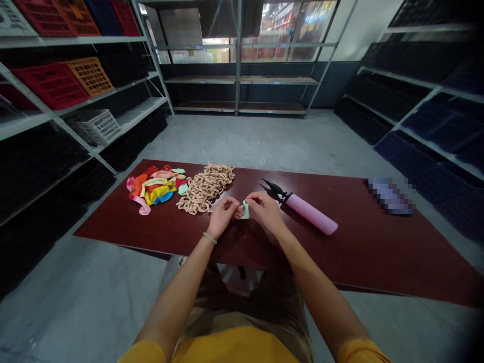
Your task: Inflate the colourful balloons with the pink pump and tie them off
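My left hand (223, 217) and my right hand (266, 210) meet above the dark red table (340, 252), their fingertips pinching a small pale green piece of rubber (245, 209), probably a deflated balloon. To the left of my left hand lies a heap of tan, sausage-like knotted rubber (206, 187). Beyond it is a pile of deflated balloons in many colours (153, 189). A pink cylindrical hand pump (312, 214) lies right of my right hand, with a black pointed object (274, 189) at its near end.
A pixelated flat object (389, 195) lies at the table's right end. Metal shelving with plastic crates (53, 85) stands at left, more shelving (423, 121) stands at right, and low wooden shelves (238, 91) stand ahead. A concrete floor (242, 136) surrounds the table.
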The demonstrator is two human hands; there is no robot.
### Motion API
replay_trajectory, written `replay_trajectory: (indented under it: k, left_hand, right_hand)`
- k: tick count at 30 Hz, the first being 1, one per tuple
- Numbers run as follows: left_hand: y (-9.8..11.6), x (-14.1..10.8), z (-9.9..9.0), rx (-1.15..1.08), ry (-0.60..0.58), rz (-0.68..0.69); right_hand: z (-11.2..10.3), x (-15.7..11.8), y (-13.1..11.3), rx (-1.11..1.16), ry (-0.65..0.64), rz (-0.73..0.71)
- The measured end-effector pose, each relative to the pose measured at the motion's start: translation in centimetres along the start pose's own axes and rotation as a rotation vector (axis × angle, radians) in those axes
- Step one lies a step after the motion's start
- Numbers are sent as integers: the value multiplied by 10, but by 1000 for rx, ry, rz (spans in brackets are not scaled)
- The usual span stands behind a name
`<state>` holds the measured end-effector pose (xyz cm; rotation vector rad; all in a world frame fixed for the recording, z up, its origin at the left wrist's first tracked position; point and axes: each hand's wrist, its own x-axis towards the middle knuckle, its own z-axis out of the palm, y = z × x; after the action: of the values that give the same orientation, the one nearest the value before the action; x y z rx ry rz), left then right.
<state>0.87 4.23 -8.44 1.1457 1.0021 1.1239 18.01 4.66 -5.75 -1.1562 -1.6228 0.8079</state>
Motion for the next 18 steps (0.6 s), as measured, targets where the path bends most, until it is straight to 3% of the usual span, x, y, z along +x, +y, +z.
replay_trajectory:
  k: [3, 6, 11, 15, 18]
  left_hand:
    - [6, 0, -4, -224, -184, -260]
    - [10, -1, -8, -425, -276, -362]
    - [13, -2, -9, -633, -145, -198]
    - [12, -3, -8, -574, -67, -163]
    - [9, -1, -9, -590, -16, -153]
  right_hand:
    - [-4, 12, -13, -64, -33, -76]
    - [-2, 14, -25, -235, -121, -274]
    - [14, -5, -22, -504, -199, -519]
    - [26, -17, -16, -650, -208, -550]
    - [17, -18, -18, -668, -223, -508]
